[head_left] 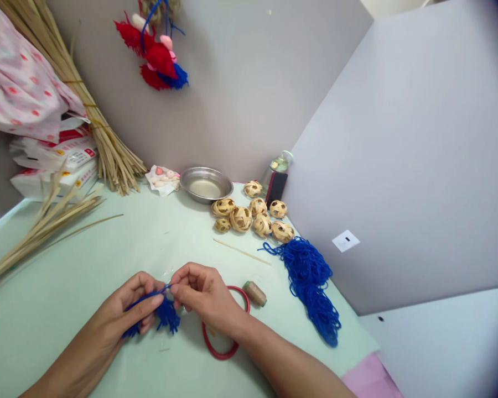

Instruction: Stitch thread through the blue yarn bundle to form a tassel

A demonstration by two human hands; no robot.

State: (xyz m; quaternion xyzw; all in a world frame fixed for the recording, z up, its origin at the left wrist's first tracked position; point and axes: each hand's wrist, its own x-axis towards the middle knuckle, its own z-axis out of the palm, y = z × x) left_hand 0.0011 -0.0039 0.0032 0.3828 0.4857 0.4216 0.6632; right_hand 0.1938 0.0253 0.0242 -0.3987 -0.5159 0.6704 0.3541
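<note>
A small bundle of blue yarn (167, 315) with loose cut ends hangs from my fingers over the table. My left hand (136, 307) is closed on it, thumb pressed on top, and part of the bundle shows below the palm. Close beside it, my right hand (199, 290) pinches a blue strand at the upper end of the bundle. Under my right wrist lies a red ring (221, 356), partly covered by the hand. A spool of brown thread (255, 294) lies on its side just right of the ring.
Several woven strip balls (240, 219) sit near a metal bowl (206, 185) and a phone (276, 187) leaning on a glass jar (283, 159). A blue yarn heap (311, 282) lies right. Dried strips (45, 232) lie left. Red and blue tassels (160, 58) hang above.
</note>
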